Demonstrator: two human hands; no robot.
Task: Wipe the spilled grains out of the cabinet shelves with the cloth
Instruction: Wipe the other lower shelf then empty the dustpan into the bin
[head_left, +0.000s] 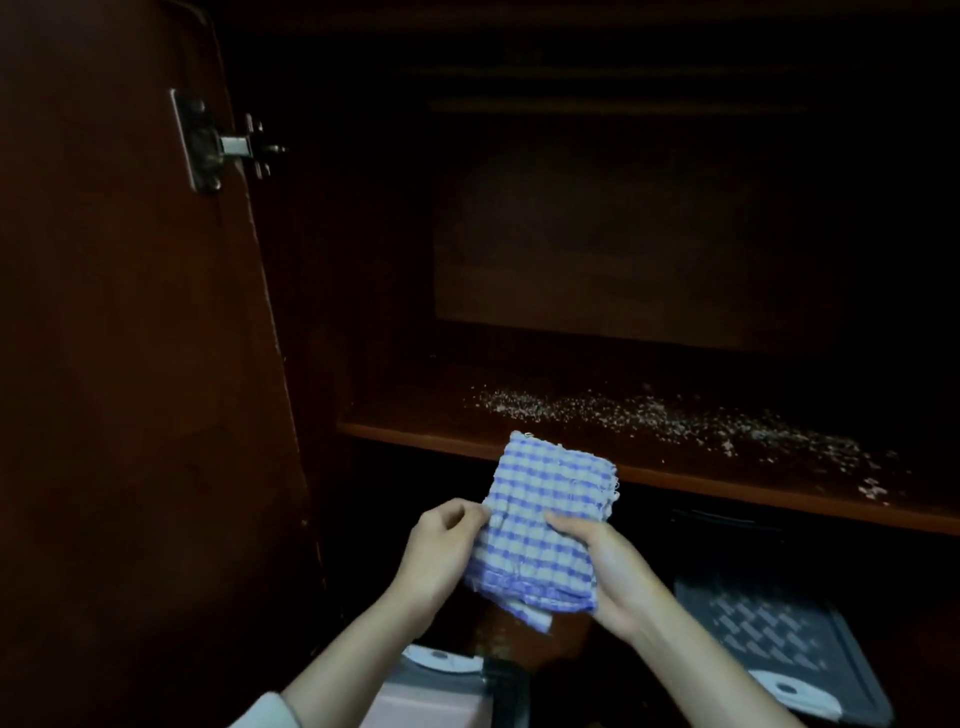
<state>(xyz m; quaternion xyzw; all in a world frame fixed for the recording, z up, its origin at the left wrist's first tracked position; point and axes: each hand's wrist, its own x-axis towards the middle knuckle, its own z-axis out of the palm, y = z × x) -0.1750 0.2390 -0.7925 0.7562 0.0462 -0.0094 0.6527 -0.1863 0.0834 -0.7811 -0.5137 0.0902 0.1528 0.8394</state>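
The cloth (540, 525) is blue and white checks, folded flat. Both hands hold it below the shelf (727, 480). The left hand (441, 545) pinches its edge; the right hand (608, 566) wraps around it. Grains (675, 421) lie scattered on the shelf.

No readable text, label or number shows anywhere, though the dim light may hide some.

head cam | close, faces forward-down into dim cabinet shelf (519, 447) | depth unclear
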